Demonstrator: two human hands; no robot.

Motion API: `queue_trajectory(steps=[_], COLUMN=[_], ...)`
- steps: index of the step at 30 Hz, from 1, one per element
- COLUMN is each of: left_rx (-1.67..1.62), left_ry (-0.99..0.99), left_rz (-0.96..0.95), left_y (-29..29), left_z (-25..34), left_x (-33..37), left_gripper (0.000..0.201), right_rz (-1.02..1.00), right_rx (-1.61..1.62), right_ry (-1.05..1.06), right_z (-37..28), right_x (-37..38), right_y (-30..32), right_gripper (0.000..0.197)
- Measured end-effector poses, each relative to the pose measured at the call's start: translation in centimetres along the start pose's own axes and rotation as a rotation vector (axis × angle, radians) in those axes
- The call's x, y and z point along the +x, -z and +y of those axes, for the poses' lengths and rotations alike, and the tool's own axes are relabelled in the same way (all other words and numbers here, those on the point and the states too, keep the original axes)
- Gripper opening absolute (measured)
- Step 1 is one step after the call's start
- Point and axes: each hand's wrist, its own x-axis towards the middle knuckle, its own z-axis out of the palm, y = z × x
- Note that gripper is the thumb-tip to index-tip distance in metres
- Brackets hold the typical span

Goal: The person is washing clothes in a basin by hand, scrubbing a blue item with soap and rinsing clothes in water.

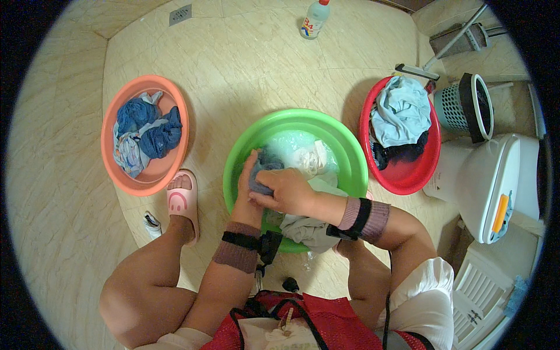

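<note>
Over the green basin [353, 166] of sudsy water, both my hands work on a bunched blue-grey cloth [269, 158]. My left hand [247, 185] cups it from the left side, with the thumb side up. My right hand [287, 190] is closed over its near end, fingers curled against the left palm. The cloth's kind is not clear, as the hands cover part of it. A white cloth [315, 157] floats in the suds at the right, and a pale grey garment [306, 232] lies over the basin's near part.
Left stands an orange basin [156, 182] with blue and patterned clothes; right, a red basin [417, 175] with a light-blue garment [402, 111]. A bottle [315, 20] stands far off. A basket [458, 107], toilet [496, 181] and squeegee [420, 71] line the right side.
</note>
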Motion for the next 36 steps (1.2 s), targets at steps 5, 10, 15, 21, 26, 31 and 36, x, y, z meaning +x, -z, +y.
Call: queue_trajectory(steps=[5, 10, 15, 21, 26, 31, 36], left_rx=[0.055, 0.548, 0.831, 1.604, 0.633, 0.401, 0.258], left_ry=[0.03, -0.184, -0.226, -0.776, -0.067, 0.058, 0.092], left_rz=[0.232, 0.279, 0.146, 0.242, 0.005, -0.172, -0.273], left_y=[-3.0, -6.4, -4.9, -2.6, -5.1, -7.1, -8.5], left_z=[-1.4, 0.0, 0.2, -0.4, 0.4, -1.4, -1.6], left_x=[0.6, -1.1, -1.2, 0.2, -1.5, -2.1, -3.3], left_gripper=[0.031, 0.031, 0.034, 0.026, 0.028, 0.033, 0.033], right_rz=[0.2, 0.244, 0.322, 0.366, 0.201, -0.289, -0.045], right_rx=[-0.273, -0.095, 0.3, 0.06, -0.479, 0.495, 1.373], right_ry=[-0.096, -0.359, -0.329, -0.235, -0.505, -1.068, -0.732], right_z=[6.9, 9.5, 10.5, 10.7, 8.6, 14.1, 8.8], right_x=[0.7, 0.1, 0.5, 0.1, -0.5, -1.4, 0.1], right_y=[1.2, 4.0, 4.8, 5.5, 5.2, 4.6, 6.0], right_gripper=[0.03, 0.032, 0.028, 0.033, 0.054, 0.066, 0.056])
